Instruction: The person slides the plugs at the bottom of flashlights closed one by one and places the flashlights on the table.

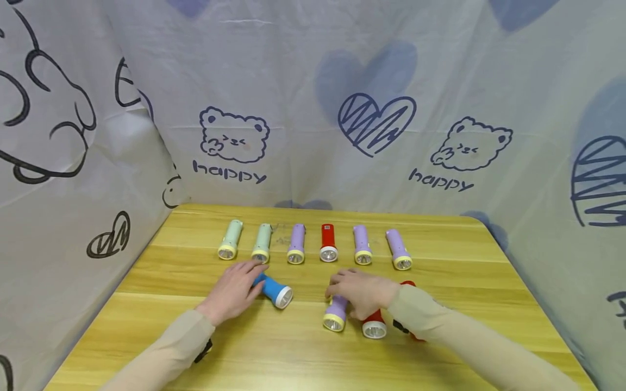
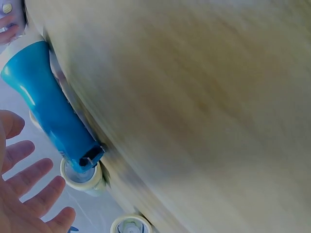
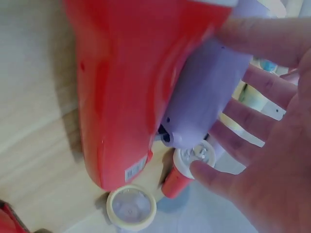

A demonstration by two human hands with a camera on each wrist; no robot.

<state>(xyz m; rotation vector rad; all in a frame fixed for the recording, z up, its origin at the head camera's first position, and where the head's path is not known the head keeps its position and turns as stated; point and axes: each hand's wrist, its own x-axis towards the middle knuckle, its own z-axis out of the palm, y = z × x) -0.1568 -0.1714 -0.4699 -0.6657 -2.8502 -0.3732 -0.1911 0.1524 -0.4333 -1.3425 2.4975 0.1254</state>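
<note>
A blue flashlight (image 1: 275,289) with a white head lies aslant on the table. Over its rear end is my left hand (image 1: 236,290); in the left wrist view that hand's fingers (image 2: 36,177) are spread and apart from the blue body. Around the rear of a purple flashlight (image 1: 336,314) with a yellow rim reaches my right hand (image 1: 362,290). In the right wrist view its fingers are extended, with the thumb against or close to the purple body (image 3: 204,92); contact is hard to tell. Right beside it lies a red flashlight (image 1: 374,325), partly hidden under the hand.
Along the back stands a row of flashlights: two green, including one at the left end (image 1: 231,239), several purple, including one at the right end (image 1: 398,250), and one red (image 1: 328,241). Another red flashlight (image 1: 408,283) is mostly hidden under my right sleeve. Printed cloth (image 1: 303,136) encloses the table (image 1: 293,358).
</note>
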